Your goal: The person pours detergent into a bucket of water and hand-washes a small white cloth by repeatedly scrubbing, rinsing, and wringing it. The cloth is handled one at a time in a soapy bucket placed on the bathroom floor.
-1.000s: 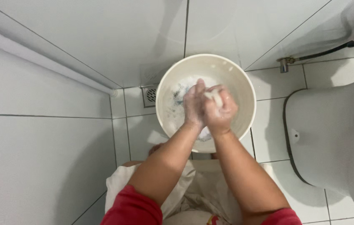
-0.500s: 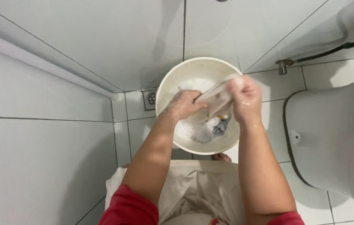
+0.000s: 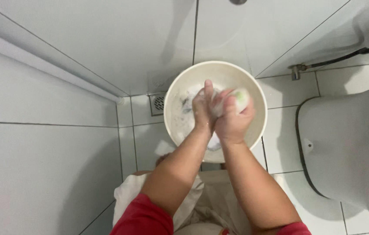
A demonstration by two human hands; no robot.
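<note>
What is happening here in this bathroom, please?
A person is scrubbing a small wet cloth between both hands over a round cream basin that holds soapy water and more laundry. The left hand and right hand are pressed together around the cloth, above the water. The basin stands on the tiled floor, near a floor drain and beside a toilet.

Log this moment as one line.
left hand: rubbing wet cloth | right hand: gripping cloth | over white basin | soapy water inside
</note>
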